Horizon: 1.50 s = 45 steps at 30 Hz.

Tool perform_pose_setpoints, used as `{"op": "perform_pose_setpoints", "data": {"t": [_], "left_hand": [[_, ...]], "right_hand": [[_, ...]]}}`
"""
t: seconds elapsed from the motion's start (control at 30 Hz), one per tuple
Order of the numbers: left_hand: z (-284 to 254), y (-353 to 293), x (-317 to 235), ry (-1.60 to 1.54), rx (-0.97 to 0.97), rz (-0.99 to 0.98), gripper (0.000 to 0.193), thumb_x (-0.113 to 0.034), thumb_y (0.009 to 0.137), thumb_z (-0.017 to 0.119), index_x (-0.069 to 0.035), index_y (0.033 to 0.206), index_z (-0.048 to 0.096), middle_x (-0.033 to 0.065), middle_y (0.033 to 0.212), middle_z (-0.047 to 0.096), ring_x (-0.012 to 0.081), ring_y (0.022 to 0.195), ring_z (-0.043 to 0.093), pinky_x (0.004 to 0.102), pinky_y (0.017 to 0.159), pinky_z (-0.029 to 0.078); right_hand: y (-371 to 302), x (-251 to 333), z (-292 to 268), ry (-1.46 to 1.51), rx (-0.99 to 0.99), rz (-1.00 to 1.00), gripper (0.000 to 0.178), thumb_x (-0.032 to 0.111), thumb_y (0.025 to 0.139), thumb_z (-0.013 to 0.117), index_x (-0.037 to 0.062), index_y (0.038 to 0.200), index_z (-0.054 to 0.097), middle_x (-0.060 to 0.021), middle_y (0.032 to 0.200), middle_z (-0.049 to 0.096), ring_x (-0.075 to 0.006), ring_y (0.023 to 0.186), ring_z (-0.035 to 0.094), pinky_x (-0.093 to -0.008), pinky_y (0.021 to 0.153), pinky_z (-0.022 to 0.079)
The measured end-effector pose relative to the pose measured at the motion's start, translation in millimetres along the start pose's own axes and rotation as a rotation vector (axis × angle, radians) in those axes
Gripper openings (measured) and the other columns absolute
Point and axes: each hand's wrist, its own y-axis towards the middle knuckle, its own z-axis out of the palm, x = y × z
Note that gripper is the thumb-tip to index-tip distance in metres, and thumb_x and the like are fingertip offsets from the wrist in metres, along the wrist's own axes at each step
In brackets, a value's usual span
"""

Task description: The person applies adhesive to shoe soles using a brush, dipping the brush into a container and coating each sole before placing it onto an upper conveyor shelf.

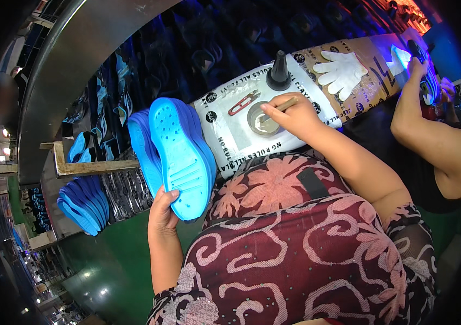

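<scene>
Your right hand (294,115) is clenched around a thin brush handle (283,104), its tip dipped into the small round metal tin (261,120) just beside your knuckles at nine o'clock. Your left hand (163,210) grips the lower edge of a blue shoe sole (182,157), tread side up, with more blue soles stacked behind it toward nine o'clock. The sole stands well apart from the tin, at about eight o'clock from it.

This looks like the loading step: the brush takes up whatever the tin holds while the sole waits. The next move, as I judge it, calls for you to bring brush and sole together without dripping on your patterned dress (306,238), and to keep the sole steady in that left grip.

At eleven o'clock from the tin lie small red snips (244,102); at one o'clock stands a black cone-shaped nozzle (278,72). All rest on a white printed plastic sheet (230,135) covering the table, which runs on as brown cardboard (374,65) toward two o'clock, where a white glove (343,69) lies flat. Beyond it, another person's arm (420,124) reaches to a sole lit blue-white.

At nine o'clock, a second pile of blue soles (84,203) sits on a rack, and dark shoe uppers crowd the curved conveyor (68,59) above. The floor below is green.
</scene>
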Motion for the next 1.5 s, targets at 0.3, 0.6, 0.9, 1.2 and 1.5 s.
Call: {"op": "perform_pose_setpoints", "data": {"t": [0.3,0.6,0.9,1.2,1.5], "left_hand": [[47,-2,-11,0.141,0.107,0.162,0.066,-0.019,0.078,0.068,0.004,0.130,0.035,0.0177,0.112,0.058,0.0246,0.089,0.064,0.0327,0.070,0.054],[99,41,2,0.356,-0.129,0.486,0.048,-0.011,0.089,0.058,0.000,0.127,0.032,0.0170,0.103,0.058,0.0216,0.072,0.064,0.0295,0.053,0.055],[129,51,0,0.560,-0.189,0.810,0.040,-0.010,0.080,0.067,0.006,0.111,0.049,0.0159,0.102,0.063,0.0222,0.089,0.063,0.0317,0.082,0.048],[134,54,-2,0.506,-0.116,1.065,0.031,-0.002,0.076,0.067,0.006,0.103,0.053,0.0121,0.088,0.065,0.0191,0.078,0.063,0.0304,0.073,0.050],[132,48,-1,0.640,-0.134,0.997,0.028,-0.002,0.076,0.066,0.006,0.100,0.054,0.0123,0.087,0.064,0.0188,0.077,0.063,0.0306,0.072,0.050]], "right_hand": [[1,-11,-6,-0.045,-0.083,-0.126,0.028,0.027,0.085,0.067,0.0019,0.074,0.069,-0.0102,0.068,0.064,-0.0200,0.065,0.060,-0.0302,0.061,0.045],[-22,26,-33,0.513,-0.235,0.091,0.033,0.027,0.095,0.054,-0.0016,0.083,0.068,-0.0082,0.076,0.065,-0.0117,0.068,0.055,-0.0246,0.068,0.045],[-28,74,-31,0.102,-0.104,-0.614,0.020,0.016,0.088,0.061,0.0028,0.076,0.069,-0.0058,0.064,0.062,-0.0212,0.062,0.057,-0.0333,0.067,0.044],[-29,76,-22,-0.106,-0.129,-0.637,0.019,0.018,0.083,0.064,0.0062,0.068,0.065,-0.0052,0.061,0.059,-0.0233,0.061,0.057,-0.0382,0.079,0.043],[-26,80,-21,-0.102,-0.116,-0.671,0.019,0.019,0.083,0.064,0.0072,0.069,0.066,-0.0046,0.062,0.060,-0.0225,0.063,0.057,-0.0386,0.081,0.043]]}}
